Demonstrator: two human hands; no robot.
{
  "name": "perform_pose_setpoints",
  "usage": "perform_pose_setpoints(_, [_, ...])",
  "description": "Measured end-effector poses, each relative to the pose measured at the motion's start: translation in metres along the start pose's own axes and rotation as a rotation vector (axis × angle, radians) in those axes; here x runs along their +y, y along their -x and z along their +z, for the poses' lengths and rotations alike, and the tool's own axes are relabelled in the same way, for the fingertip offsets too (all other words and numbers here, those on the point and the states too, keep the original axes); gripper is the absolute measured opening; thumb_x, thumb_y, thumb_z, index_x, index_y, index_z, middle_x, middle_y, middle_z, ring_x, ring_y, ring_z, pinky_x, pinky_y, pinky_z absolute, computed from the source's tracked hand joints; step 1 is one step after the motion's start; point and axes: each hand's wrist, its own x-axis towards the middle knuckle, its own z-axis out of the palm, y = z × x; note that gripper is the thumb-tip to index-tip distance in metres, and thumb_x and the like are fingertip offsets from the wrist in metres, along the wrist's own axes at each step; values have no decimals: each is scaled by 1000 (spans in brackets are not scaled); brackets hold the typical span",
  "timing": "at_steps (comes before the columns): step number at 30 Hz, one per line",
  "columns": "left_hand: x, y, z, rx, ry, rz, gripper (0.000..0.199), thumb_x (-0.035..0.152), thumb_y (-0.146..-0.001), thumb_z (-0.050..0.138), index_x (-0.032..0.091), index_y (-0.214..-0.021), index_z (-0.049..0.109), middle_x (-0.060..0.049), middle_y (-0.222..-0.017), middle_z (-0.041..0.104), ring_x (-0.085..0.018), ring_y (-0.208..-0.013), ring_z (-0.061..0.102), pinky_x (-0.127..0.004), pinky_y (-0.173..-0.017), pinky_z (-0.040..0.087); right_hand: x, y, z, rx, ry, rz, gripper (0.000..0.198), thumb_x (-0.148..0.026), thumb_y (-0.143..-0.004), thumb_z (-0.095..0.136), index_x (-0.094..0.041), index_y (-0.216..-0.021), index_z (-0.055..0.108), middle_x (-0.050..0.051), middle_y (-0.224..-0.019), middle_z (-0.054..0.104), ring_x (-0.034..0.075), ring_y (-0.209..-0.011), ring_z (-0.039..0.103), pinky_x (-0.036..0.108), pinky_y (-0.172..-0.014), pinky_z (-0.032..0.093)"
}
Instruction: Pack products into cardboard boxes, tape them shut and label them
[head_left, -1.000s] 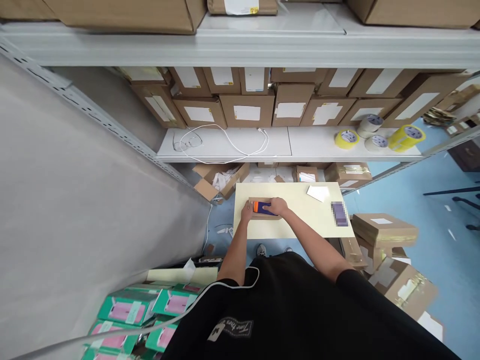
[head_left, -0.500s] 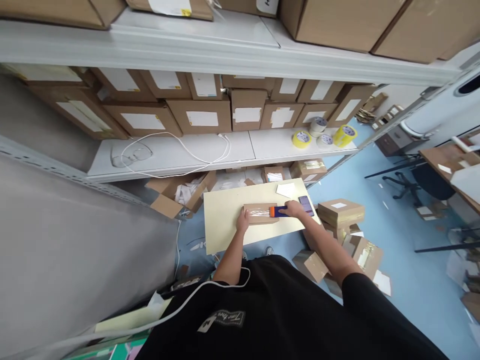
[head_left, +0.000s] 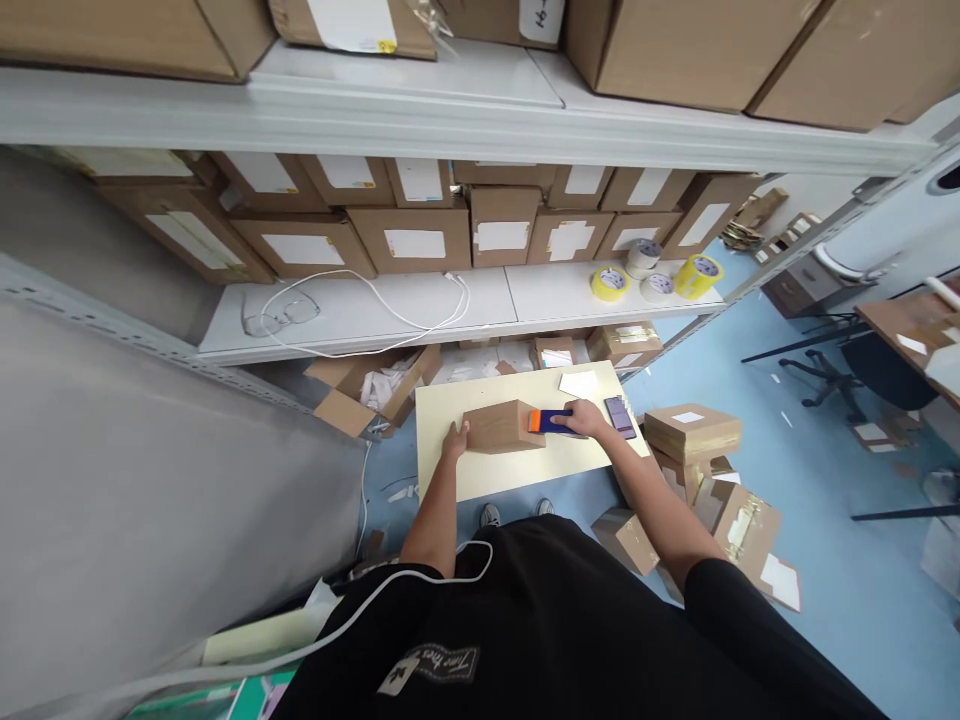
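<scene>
Clasped in my right hand, the orange-and-blue tool sits at the right end of the carton, nearer the bench's left edge. My left hand touches its left end, grip unclear; uneven pressure could skew it.

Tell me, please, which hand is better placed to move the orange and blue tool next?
The right hand, probably: it holds the orange and blue tool at the right end of the brown box. The left hand is at the box's left end, away from the tool.
</scene>
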Motion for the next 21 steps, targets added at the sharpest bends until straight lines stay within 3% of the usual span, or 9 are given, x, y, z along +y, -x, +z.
perform_pose_setpoints(3, [5,-4,-27,31,39,-24,67,63,-97,56,13,-141,62,-21,-137,70,-34,-135,62,-44,-115,45,-55,-4,3,38,-9,-60,50,-64,-92,68,-18,-107,80,13,-104,80,26,-96,74,26,-76,49])
perform_pose_setpoints(6, [14,1,-38,0,110,59,55,63,-103,46,23,-131,71,-9,-132,74,-28,-126,68,-37,-110,50,-109,-15,13,22,-3,-92,44,-54,-96,70,-15,-118,74,14,-117,75,27,-106,71,31,-86,55])
perform_pose_setpoints(9, [20,10,-38,4,114,61,64,64,-99,54,20,-145,61,-14,-140,70,-33,-132,63,-42,-112,49,-149,-26,20,3,-5,-140,40,-42,-100,68,-17,-131,65,11,-132,66,26,-113,68,43,-95,59])
perform_pose_setpoints(11, [22,14,-35,35,73,39,64,61,-102,50,18,-149,57,-15,-141,68,-33,-133,62,-44,-114,47,-163,-31,21,-2,-8,-157,39,-39,-102,67,-19,-134,62,10,-135,63,25,-114,67,48,-96,60])
perform_pose_setpoints(16, [25,20,-11,41,50,41,61,58,-106,41,19,-151,54,-15,-141,68,-31,-132,63,-44,-113,48,-150,-32,10,-15,-13,-160,46,-56,-96,69,-15,-118,74,16,-117,75,27,-103,72,33,-87,55])
perform_pose_setpoints(21, [33,26,19,51,29,6,64,60,-106,35,20,-154,51,-14,-139,70,-31,-129,65,-43,-111,49,-81,-12,-4,16,41,-104,52,-64,-93,67,-15,-108,78,18,-106,78,30,-99,72,31,-78,49])
